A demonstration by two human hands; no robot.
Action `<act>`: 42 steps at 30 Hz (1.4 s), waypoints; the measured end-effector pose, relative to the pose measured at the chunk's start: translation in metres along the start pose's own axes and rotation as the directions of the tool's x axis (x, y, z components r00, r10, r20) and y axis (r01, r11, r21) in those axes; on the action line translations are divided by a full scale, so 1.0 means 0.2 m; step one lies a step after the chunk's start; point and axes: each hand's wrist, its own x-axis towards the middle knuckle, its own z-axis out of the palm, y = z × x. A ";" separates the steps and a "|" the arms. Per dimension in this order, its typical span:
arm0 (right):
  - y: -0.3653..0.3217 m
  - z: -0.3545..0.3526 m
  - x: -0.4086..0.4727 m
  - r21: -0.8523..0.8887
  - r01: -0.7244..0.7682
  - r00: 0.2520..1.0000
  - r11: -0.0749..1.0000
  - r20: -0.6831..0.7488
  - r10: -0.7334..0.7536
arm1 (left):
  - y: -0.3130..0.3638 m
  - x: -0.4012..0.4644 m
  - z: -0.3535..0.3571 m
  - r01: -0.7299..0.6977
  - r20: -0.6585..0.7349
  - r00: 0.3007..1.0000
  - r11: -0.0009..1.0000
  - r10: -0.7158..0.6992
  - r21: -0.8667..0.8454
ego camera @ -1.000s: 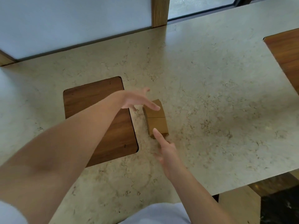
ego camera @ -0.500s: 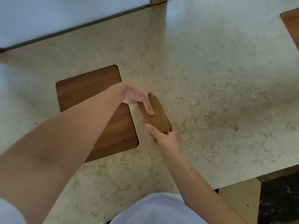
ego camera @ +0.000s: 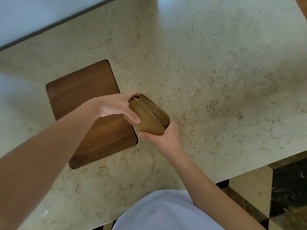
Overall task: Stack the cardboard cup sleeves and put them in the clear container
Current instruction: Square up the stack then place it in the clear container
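A thick stack of flat brown cardboard cup sleeves (ego camera: 149,116) is held tilted above the marbled countertop (ego camera: 207,72), its layered edges facing right. My left hand (ego camera: 116,107) grips the stack's far upper end, thumb across its top face. My right hand (ego camera: 163,136) grips the near lower end from below. No clear container is in view.
A dark wooden inset panel (ego camera: 79,92) lies in the countertop just left of the stack, partly under my left forearm. The counter's near edge (ego camera: 249,173) runs diagonally at the lower right, with dark patterned floor beyond. A pale wall borders the counter at the top left.
The stack lay on the counter with both hands reaching for it. Both hands have closed on it and raised it, tipping it so its edges show.
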 end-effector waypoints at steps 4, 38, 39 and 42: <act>0.06 0.03 0.02 -0.075 0.138 0.990 0.988 0.003 -0.138 | -0.17 -0.10 0.08 -0.107 -0.062 0.993 0.987 0.101 -0.116; 0.54 -0.10 -0.25 -0.580 0.688 0.725 0.436 0.537 -0.431 | -1.02 -0.34 1.43 -0.100 -0.810 0.530 0.967 0.251 0.234; 0.55 -0.09 -0.25 -0.603 0.673 0.739 0.429 0.533 -0.411 | -1.04 -0.31 1.42 -0.075 -0.802 0.526 0.955 0.284 0.288; 0.54 -0.06 -0.25 -0.638 0.664 0.746 0.391 0.532 -0.399 | -1.05 -0.29 1.40 -0.087 -0.799 0.501 0.938 0.333 0.336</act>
